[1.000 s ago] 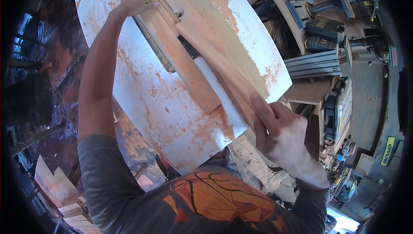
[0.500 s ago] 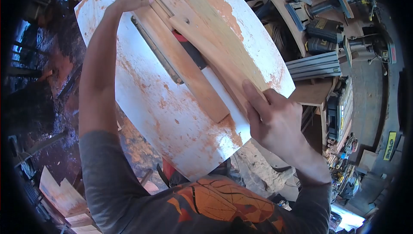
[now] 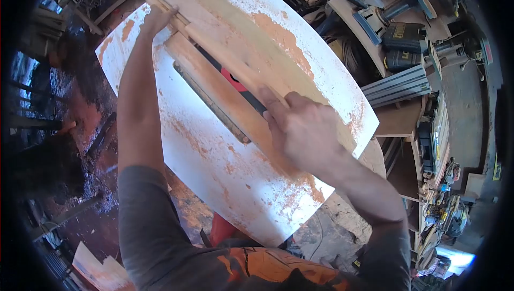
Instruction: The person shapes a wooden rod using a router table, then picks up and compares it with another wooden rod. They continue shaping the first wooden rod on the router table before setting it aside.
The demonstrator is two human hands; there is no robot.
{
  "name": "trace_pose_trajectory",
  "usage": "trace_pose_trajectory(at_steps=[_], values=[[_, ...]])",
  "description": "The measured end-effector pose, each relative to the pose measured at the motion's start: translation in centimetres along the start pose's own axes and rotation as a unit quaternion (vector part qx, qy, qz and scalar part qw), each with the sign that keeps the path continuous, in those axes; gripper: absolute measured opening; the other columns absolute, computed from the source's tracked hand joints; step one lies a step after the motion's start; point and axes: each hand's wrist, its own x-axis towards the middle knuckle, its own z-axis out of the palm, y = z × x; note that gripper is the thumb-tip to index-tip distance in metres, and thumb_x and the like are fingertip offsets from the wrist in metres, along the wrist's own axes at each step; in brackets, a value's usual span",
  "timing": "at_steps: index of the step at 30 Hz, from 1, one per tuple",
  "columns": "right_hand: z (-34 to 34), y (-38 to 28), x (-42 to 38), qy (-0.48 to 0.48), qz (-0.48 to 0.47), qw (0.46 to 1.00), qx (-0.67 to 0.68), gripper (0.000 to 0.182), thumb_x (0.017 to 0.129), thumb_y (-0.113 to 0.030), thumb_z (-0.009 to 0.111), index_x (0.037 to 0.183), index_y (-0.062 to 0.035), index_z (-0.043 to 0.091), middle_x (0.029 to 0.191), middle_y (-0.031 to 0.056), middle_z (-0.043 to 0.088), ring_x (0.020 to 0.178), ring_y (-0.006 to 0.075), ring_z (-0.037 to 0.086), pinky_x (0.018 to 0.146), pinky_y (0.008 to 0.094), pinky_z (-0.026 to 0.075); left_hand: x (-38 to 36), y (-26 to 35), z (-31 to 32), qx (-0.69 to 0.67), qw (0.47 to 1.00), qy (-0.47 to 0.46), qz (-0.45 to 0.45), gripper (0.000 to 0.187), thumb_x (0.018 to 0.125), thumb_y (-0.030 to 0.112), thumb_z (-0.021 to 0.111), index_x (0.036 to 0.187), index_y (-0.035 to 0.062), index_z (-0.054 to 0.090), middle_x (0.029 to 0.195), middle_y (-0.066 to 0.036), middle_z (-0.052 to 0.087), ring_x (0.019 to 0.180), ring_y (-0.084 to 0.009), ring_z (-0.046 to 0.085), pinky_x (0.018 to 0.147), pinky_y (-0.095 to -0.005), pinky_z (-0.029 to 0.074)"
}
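Observation:
A long wooden strip (image 3: 227, 58) lies at a slant across a white tabletop (image 3: 214, 176), along the edge of a wide wooden board (image 3: 257, 50). My right hand (image 3: 305, 127) is closed on the strip's near end, thumb and fingers pressed against it. At the far end, my left hand (image 3: 156, 20) is closed around the wood, its fingertips partly blurred. A second flat wooden piece (image 3: 214, 90) lies parallel on the left. Between the two pieces, part of a red insert (image 3: 234, 80) shows in a dark gap.
A narrow slot (image 3: 211, 103) runs through the tabletop beside the flat piece. Reddish sawdust (image 3: 278, 34) covers parts of the surface. On the right are black tool cases (image 3: 404, 39), stacked metal bars (image 3: 399, 85) and a wooden shelf unit (image 3: 399, 119).
My right hand has moved forward and left with the strip, which reaches farther past the far edge. My left hand stays near the far end. The whole view has shifted slightly.

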Motion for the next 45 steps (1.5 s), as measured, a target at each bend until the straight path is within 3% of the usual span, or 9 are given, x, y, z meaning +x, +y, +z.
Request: trace_pose_trajectory(at_steps=[7,9,13,19,22,25,28,30,45], values=[[-5.2,1.9,-9.7,0.076,0.145,0.976,0.142,0.049,0.085,0.002,0.065,0.133,0.0057,0.061,0.089,0.0241,0.070,0.073,0.0319,0.071,0.065,0.0402,0.057,11.0,-7.0,-2.2,0.069,0.995,0.059,0.032,0.086,0.091,0.056,0.060,0.153,0.0016,0.036,0.150,-0.024,0.051,0.144,-0.0444,0.040,0.122,-0.0542,0.021],[-6.9,1.8,-14.7,0.123,0.253,0.958,0.062,0.050,0.081,0.006,0.067,0.131,0.0098,0.062,0.087,0.0226,0.069,0.073,0.0297,0.070,0.060,0.0377,0.054,14.1,-9.4,-1.1,0.162,0.962,0.208,0.076,0.053,0.095,0.039,0.062,0.119,-0.0075,0.067,0.119,-0.022,0.071,0.112,-0.0273,0.068,0.094,-0.0400,0.051],[-7.1,0.9,-27.3,0.179,0.448,0.876,-0.022,0.049,0.101,-0.016,0.057,0.144,0.0068,0.053,0.126,0.0202,0.070,0.088,0.0145,0.065,0.075,0.0302,0.051,13.4,-6.2,-4.6,-0.017,0.998,0.064,-0.015,0.069,0.093,0.048,0.061,0.129,-0.0106,0.061,0.122,-0.024,0.069,0.115,-0.0374,0.066,0.101,-0.0443,0.049],[-7.0,-1.1,-30.4,0.211,0.575,0.790,0.004,0.048,0.102,-0.014,0.059,0.145,0.0052,0.052,0.092,0.0073,0.065,0.068,0.0095,0.052,0.056,0.0282,0.042,13.5,1.8,-10.9,-0.291,0.911,0.292,-0.022,0.052,0.091,0.037,0.073,0.108,-0.0116,0.064,0.100,-0.020,0.069,0.087,-0.0298,0.071,0.073,-0.0426,0.059],[-6.2,-0.2,-29.1,0.222,0.514,0.827,0.058,0.051,0.102,-0.020,0.062,0.145,0.0054,0.052,0.128,0.0191,0.070,0.098,0.0146,0.064,0.084,0.0294,0.052,7.4,9.7,-17.3,-0.303,0.903,0.276,0.130,0.048,0.094,0.041,0.073,0.106,-0.0051,0.067,0.103,-0.015,0.070,0.086,-0.0202,0.069,0.074,-0.0360,0.058],[-6.0,1.3,-26.4,0.146,0.419,0.895,0.036,0.051,0.092,-0.004,0.066,0.140,0.0078,0.056,0.114,0.0231,0.073,0.085,0.0251,0.072,0.076,0.0332,0.054,1.0,14.7,-24.7,-0.500,0.843,0.113,0.166,0.065,0.101,0.031,0.061,0.147,-0.0065,0.033,0.132,-0.026,0.058,0.123,-0.0401,0.059,0.106,-0.0445,0.049],[-4.2,2.8,-24.1,0.152,0.311,0.933,0.094,0.050,0.087,0.000,0.069,0.135,0.0103,0.058,0.108,0.0273,0.072,0.088,0.0358,0.074,0.079,0.0383,0.056,-9.4,16.3,-28.5,-0.284,0.873,0.230,0.324,0.047,0.101,0.022,0.056,0.139,-0.0030,0.047,0.121,-0.020,0.061,0.106,-0.0313,0.063,0.095,-0.0451,0.052],[-2.2,3.5,-22.7,0.157,0.304,0.921,0.189,0.047,0.089,-0.002,0.068,0.133,0.0121,0.058,0.104,0.0281,0.071,0.088,0.0355,0.074,0.078,0.0383,0.057,-14.6,14.9,-30.4,-0.623,0.691,-0.058,0.362,0.041,0.095,0.023,0.059,0.130,0.0017,0.057,0.107,-0.012,0.062,0.089,-0.0216,0.059,0.079,-0.0384,0.051],[-2.2,7.3,-38.8,0.230,0.191,0.887,0.351,0.045,0.092,-0.006,0.073,0.132,0.0102,0.061,0.103,0.0209,0.073,0.092,0.0199,0.069,0.083,0.0304,0.053,-46.2,31.4,-11.6,-0.668,0.639,0.058,0.377,0.035,0.092,0.015,0.058,0.125,0.0050,0.053,0.096,-0.007,0.061,0.080,-0.0175,0.056,0.068,-0.0344,0.045]])
